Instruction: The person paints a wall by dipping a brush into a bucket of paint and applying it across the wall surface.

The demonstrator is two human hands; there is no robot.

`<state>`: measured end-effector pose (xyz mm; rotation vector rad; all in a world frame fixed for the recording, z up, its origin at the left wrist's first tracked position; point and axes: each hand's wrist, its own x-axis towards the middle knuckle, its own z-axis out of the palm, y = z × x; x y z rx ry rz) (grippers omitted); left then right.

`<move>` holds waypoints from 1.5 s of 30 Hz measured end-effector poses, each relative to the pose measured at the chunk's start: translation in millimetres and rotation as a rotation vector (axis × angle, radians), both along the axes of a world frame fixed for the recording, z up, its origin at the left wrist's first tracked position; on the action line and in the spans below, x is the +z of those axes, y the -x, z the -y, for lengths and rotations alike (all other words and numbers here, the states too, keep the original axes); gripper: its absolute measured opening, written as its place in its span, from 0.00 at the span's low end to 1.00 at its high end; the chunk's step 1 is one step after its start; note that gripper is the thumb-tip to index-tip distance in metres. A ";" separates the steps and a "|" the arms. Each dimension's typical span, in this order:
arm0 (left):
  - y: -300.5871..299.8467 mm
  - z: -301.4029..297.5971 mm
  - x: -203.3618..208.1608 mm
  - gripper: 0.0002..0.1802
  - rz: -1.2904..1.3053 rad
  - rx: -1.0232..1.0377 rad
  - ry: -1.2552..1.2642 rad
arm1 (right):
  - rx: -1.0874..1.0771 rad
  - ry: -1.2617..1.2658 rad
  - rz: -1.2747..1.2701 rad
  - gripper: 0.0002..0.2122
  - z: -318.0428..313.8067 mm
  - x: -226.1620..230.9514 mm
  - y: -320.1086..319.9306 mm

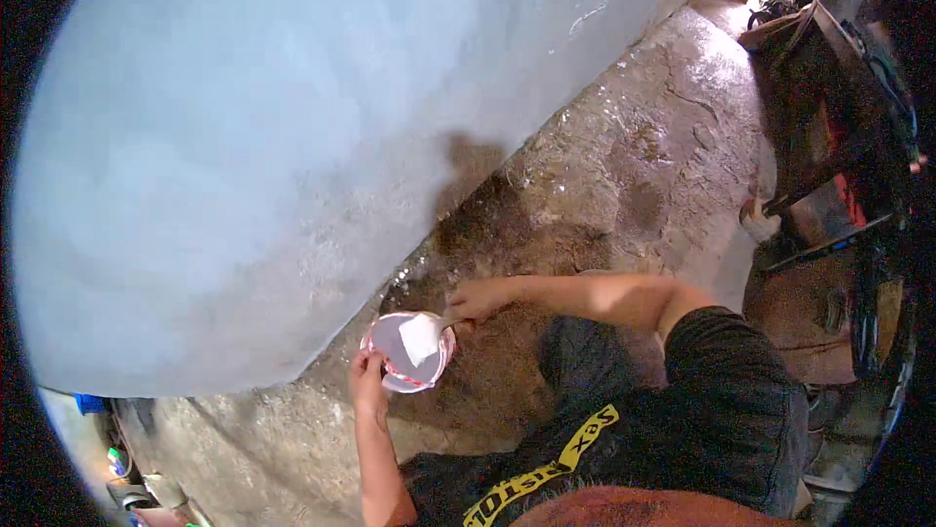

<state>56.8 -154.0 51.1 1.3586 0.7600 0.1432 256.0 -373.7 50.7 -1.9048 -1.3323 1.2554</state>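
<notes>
My left hand [369, 379] grips the rim of a small white and pink bucket [385, 334], with the fingers closed over its near left edge. The bucket holds something pale, whose nature I cannot tell. In my right hand [480, 300] is the handle of a short tool with a broad white head [420, 340]. That head lies over the bucket's mouth, at its right side. Whether the tool is a putty knife or a brush does not show clearly. Both hands are close to the foot of a pale blue-white wall [244, 137].
The rough brown floor [663, 127] has wet-looking patches and white specks along the wall's foot. Dark shelving or furniture [829, 166] lines the right side. A pale rounded object [759, 222] sits beside it. Small items, one of them blue [90, 403], lie at the lower left.
</notes>
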 end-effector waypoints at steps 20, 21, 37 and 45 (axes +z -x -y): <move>132.1 -41.7 34.5 0.07 -0.116 0.562 -0.218 | -1.193 -0.511 -0.122 0.11 204.8 271.1 -224.4; 139.8 -43.7 33.5 0.07 -0.097 0.536 -0.195 | -1.206 -0.603 -0.223 0.11 197.6 276.0 -232.9; 158.0 -19.2 13.0 0.11 -0.103 0.509 -0.028 | -1.186 -1.063 0.084 0.13 180.0 334.9 -244.8; 124.5 -0.9 62.8 0.07 -0.140 0.504 -0.185 | -1.282 -0.773 -0.267 0.14 191.1 129.1 -226.1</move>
